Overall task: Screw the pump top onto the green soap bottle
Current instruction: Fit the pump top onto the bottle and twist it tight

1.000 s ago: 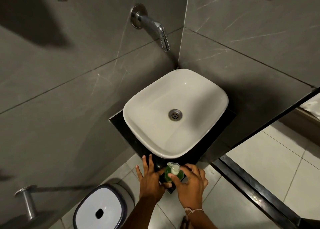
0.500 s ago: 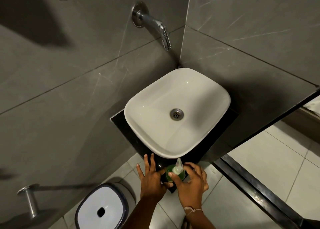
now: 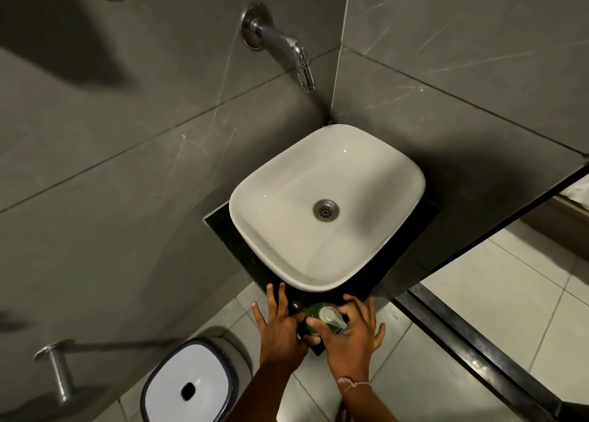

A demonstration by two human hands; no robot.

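The green soap bottle stands on the near corner of the black counter, in front of the white basin. A pale pump top sits on its neck, nozzle pointing right. My left hand rests against the bottle's left side, thumb on the bottle and fingers spread over the counter edge. My right hand grips the pump top with thumb and fingers from the right. Most of the bottle's body is hidden by both hands.
A white basin with a metal drain fills the counter. A chrome spout juts from the grey tiled wall above it. Below left stands a white-lidded bin; a metal bar sticks out of the left wall.
The pump nozzle has turned from pointing away to pointing right, with my right hand's fingers shifted around it. My left hand has stayed on the bottle.
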